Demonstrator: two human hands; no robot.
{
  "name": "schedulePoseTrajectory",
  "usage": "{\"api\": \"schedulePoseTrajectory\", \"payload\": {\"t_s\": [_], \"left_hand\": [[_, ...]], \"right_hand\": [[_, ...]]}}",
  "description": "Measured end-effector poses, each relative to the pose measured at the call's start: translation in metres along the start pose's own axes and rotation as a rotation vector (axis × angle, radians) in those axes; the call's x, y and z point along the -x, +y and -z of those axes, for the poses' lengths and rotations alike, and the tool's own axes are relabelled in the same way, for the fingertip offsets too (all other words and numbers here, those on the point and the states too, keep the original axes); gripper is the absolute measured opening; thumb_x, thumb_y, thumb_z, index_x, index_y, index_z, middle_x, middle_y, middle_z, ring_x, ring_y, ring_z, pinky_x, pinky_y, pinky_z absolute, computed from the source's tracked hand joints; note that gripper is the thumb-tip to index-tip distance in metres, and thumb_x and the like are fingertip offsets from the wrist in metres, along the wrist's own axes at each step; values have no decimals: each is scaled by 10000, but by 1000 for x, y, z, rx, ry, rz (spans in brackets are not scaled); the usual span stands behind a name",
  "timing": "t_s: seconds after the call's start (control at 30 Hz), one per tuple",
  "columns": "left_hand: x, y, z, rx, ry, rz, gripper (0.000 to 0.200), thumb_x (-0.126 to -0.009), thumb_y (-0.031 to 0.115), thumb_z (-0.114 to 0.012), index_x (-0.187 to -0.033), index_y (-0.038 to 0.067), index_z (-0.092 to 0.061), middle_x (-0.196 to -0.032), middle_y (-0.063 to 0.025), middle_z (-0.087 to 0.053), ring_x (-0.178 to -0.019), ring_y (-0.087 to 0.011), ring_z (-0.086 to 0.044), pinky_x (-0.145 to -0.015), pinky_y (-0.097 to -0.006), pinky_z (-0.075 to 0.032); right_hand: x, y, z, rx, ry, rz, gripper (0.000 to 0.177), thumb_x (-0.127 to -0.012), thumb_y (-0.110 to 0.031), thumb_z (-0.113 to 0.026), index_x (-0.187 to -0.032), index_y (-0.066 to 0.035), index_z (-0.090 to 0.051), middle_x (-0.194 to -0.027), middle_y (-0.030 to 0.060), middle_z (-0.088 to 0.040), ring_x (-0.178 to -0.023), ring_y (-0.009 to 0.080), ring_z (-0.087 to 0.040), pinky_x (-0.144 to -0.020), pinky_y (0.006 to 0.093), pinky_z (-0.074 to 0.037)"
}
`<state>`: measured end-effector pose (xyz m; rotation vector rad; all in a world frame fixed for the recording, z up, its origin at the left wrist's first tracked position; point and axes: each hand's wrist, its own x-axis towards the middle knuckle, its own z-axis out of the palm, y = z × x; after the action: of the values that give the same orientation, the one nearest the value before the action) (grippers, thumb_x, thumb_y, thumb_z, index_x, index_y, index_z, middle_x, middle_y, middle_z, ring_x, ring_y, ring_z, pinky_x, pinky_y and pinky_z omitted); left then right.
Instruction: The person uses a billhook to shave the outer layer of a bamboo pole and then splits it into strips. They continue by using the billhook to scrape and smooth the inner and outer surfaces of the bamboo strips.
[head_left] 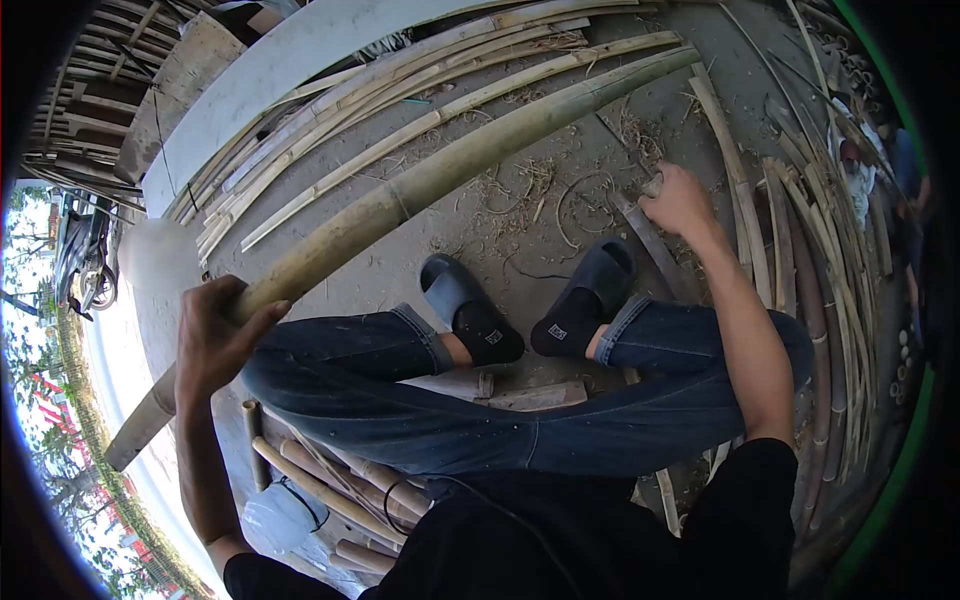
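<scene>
A long bamboo piece, pale green-brown with visible joints, slants from the lower left to the upper right across my view. My left hand wraps around it toward its lower left end. My right hand is closed on the handle of a knife, whose thin dark blade points up and left, below the bamboo's far end and apart from it. Under that hand, a dark flat strip lies on the ground. My fingers hide part of the knife's handle.
Split bamboo strips lie along the far side, and more strips are stacked at right. Shavings litter the ground. My sandalled feet rest between the hands. Short bamboo pieces and a pale blue object lie at lower left.
</scene>
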<state>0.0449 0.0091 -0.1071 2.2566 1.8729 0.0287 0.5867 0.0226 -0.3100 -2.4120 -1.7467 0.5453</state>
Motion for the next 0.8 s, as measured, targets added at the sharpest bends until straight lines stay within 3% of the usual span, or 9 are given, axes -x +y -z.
{"api": "schedulePoseTrajectory", "payload": {"t_s": [0.03, 0.1, 0.17, 0.23, 0.33, 0.43, 0.47, 0.57, 0.8], "left_hand": [[-22, 4, -2, 61, -3, 7, 445, -800, 346, -890, -829, -58, -707, -642, -98, -622, -575, -221, -632, -649, -381, -570], [-67, 47, 6, 303, -208, 129, 519, -756, 393, -913, -843, -81, -723, -656, -123, -668, -567, -216, -649, -614, -381, -563], [-102, 53, -16, 327, -248, 31, 548, -722, 424, -926, -822, -77, -728, -674, -143, -695, -591, -207, -677, -599, -373, -562], [-132, 59, -48, 234, -189, -187, 515, -722, 406, -918, -824, -66, -738, -672, -142, -692, -606, -196, -686, -612, -358, -565], [-163, 85, -93, 287, -156, -287, 451, -714, 333, -873, -898, -57, -741, -735, -192, -714, -661, -292, -714, -675, -407, -580], [-178, 109, -147, 258, -75, -327, 464, -707, 325, -823, -1006, -18, -731, -895, -251, -730, -839, -387, -724, -802, -474, -577], [-176, 116, -160, 272, -112, -293, 418, -715, 324, -796, -957, -8, -720, -874, -226, -721, -856, -403, -706, -801, -482, -560], [-176, 120, -207, 186, -171, -320, 415, -746, 338, -787, -996, 15, -712, -906, -211, -728, -890, -389, -716, -832, -488, -567], [-177, 116, -261, 168, -342, -298, 462, -809, 390, -768, -1061, 12, -685, -975, -236, -714, -969, -420, -704, -878, -512, -559]], "right_hand": [[3, -5, 2, 7, -48, -8, 589, -772, -275, -794, -1255, 33, -655, -1145, 272, -706, -1100, 422, -675, -968, 472, -537], [10, -18, 6, 38, -64, 13, 570, -770, -275, -789, -1235, 31, -665, -1138, 274, -707, -1094, 424, -676, -961, 476, -538], [13, -23, 8, 61, -82, 18, 552, -768, -276, -785, -1215, 30, -676, -1132, 275, -708, -1088, 427, -677, -953, 481, -539], [15, -23, 3, 31, -140, 28, 517, -758, -260, -768, -1178, 30, -689, -1120, 281, -707, -1073, 430, -679, -942, 485, -541], [25, -26, -1, 63, -218, 0, 513, -731, -243, -762, -1149, 44, -686, -1097, 294, -706, -1054, 436, -682, -930, 488, -538], [45, -33, -5, 33, -271, -29, 531, -717, -251, -772, -1138, 58, -680, -1077, 301, -707, -1042, 440, -683, -925, 486, -537], [51, -33, -9, -42, -273, -47, 541, -713, -255, -776, -1136, 66, -677, -1061, 304, -709, -1035, 443, -685, -921, 484, -537], [63, -35, -29, -100, -104, -13, 497, -719, -245, -769, -1082, 84, -689, -985, 304, -717, -988, 460, -692, -901, 487, -544], [51, -47, -43, 41, -336, -61, 508, -725, -241, -756, -1105, 86, -675, -1019, 314, -708, -1002, 457, -687, -902, 470, -534]]}}
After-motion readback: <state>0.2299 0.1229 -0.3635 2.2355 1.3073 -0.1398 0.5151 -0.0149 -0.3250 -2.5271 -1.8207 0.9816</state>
